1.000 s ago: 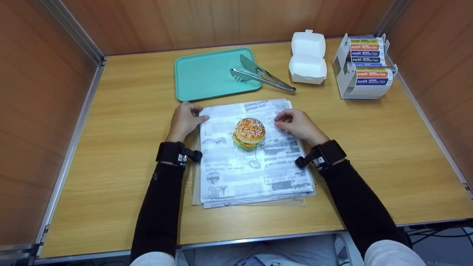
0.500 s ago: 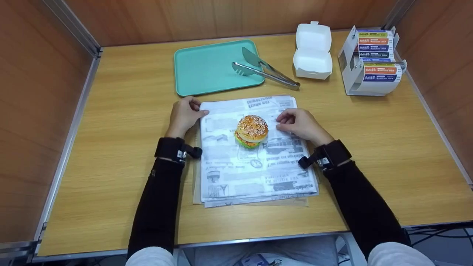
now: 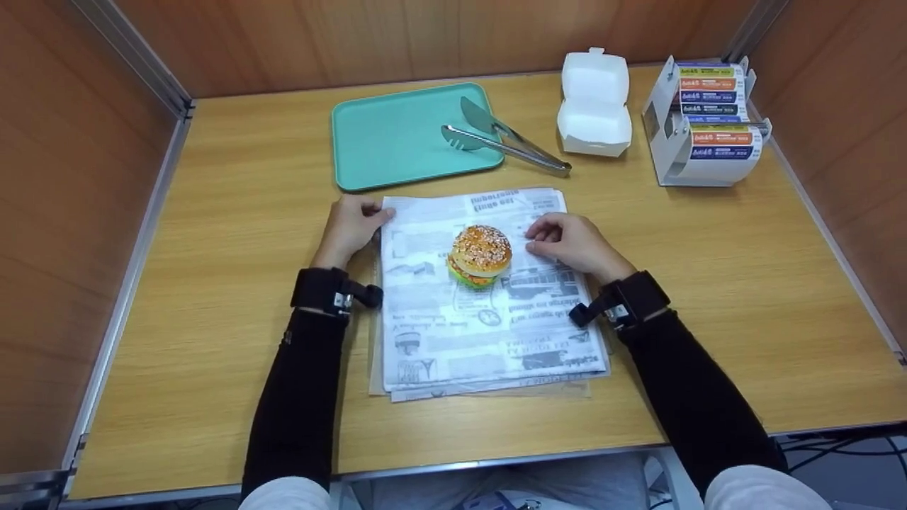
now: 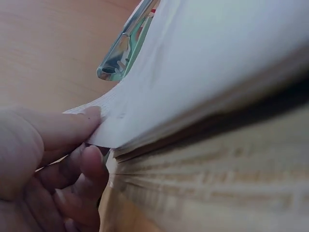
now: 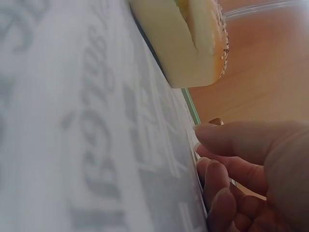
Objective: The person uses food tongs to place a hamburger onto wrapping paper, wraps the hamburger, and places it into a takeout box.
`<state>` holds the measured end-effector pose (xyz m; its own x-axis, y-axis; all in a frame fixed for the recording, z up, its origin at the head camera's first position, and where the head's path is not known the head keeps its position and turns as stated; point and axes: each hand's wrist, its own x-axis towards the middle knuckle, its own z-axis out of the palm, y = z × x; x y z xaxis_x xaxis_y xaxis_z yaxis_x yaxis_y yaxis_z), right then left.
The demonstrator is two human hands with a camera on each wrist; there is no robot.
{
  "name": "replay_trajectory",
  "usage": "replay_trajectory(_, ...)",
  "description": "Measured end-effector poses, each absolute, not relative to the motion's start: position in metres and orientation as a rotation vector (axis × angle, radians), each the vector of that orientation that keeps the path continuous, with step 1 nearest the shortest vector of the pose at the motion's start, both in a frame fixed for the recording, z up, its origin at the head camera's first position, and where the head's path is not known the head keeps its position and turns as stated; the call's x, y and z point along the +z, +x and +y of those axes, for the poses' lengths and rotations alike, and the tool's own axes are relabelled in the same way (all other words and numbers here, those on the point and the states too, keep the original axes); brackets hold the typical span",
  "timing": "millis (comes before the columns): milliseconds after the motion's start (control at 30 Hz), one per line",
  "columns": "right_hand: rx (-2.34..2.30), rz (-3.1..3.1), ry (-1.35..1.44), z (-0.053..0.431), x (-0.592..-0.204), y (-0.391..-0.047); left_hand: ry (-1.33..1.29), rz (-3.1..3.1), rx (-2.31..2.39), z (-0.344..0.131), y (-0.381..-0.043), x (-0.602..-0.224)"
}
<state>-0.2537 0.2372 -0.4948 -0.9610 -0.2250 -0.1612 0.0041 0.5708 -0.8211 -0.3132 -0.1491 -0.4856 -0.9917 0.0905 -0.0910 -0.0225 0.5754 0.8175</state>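
A sesame-seed burger [image 3: 480, 251] sits on a stack of newsprint-style wrapping paper [image 3: 453, 354] in the head view. At the far left corner of the stack, my left hand [image 3: 352, 223] pinches the paper. The left wrist view shows the thumb [image 4: 77, 126] on top of the lifted corner and fingers beneath the white sheet [image 4: 207, 58]. To the right of the burger, my right hand [image 3: 577, 244] is low at the paper, its fingers loosely bent and nothing between them. In the right wrist view the bun [image 5: 188, 53] stands apart from these fingertips.
Behind the paper lies a green tray [image 3: 382, 142], with metal tongs [image 3: 524, 150] leaning over its right edge. An opened white takeaway box [image 3: 594, 106] and a label-roll dispenser [image 3: 708, 127] stand at the back right. Wooden panels [image 3: 453, 39] enclose the table.
The left thumb has drawn back slightly toward the paper's corner. The right hand and burger stay about where they were; the head view has shifted a little.
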Motion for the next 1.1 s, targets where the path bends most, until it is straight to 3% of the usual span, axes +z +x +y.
replay_trajectory(333,-1.243,2.604,-0.268,0.237,-0.486,-0.247,0.097,2.689,1.371,-0.14,-0.304,-0.464)
replay_trajectory(633,-0.896,2.718,-0.266,0.251,-0.481,-0.209,0.206,2.836,1.346,-0.121,-0.293,-0.44)
replay_trajectory(867,-0.954,2.725,-0.217,0.261,-0.491,-0.193,0.492,2.971,1.234,-0.089,-0.27,-0.414)
replay_trajectory(1100,-0.96,2.729,-0.239,0.262,-0.492,-0.193,0.938,3.086,1.004,-0.056,-0.234,-0.404)
